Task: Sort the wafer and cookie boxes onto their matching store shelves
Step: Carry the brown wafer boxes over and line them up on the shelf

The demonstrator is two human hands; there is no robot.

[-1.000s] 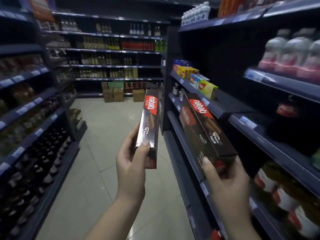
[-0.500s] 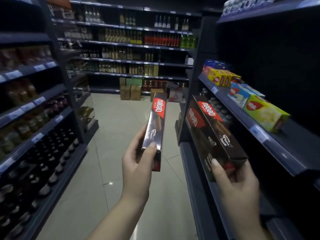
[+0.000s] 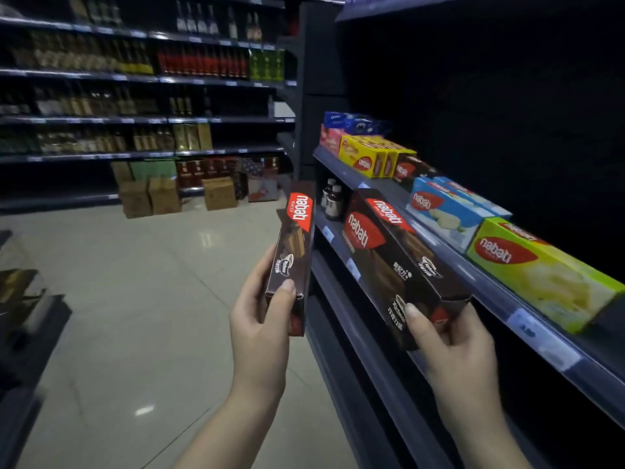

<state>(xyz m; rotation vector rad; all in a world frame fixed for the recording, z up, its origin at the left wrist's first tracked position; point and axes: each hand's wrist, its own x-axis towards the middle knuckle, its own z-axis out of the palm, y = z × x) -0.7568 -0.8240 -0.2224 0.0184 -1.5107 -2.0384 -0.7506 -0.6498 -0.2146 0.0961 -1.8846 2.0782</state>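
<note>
My left hand [image 3: 262, 319] grips the lower end of a dark brown Nabati wafer box [image 3: 293, 252], held upright on its narrow side over the aisle. A second dark brown Nabati box [image 3: 395, 262] is held by my right hand [image 3: 449, 346] at its near end, tilted, just in front of the right shelf edge [image 3: 473, 275]. On that shelf lie a green Nabati box [image 3: 541, 275], blue Nabati boxes [image 3: 446, 211], a brown Nabati box [image 3: 407, 170], yellow boxes [image 3: 365, 157] and, farthest back, blue cookie packs [image 3: 355, 123].
Lower dark shelves [image 3: 341, 265] run along the right, with small bottles [image 3: 331, 198] on one. Bottle-filled shelves [image 3: 135, 79] line the far wall, with cardboard cartons [image 3: 152, 198] on the tiled floor [image 3: 135, 299]. A dark shelf unit [image 3: 23, 316] stands at the left.
The view has moved forward along the aisle, so the shelf with coloured boxes is much closer. Both hands keep their grip on the brown boxes in about the same pose.
</note>
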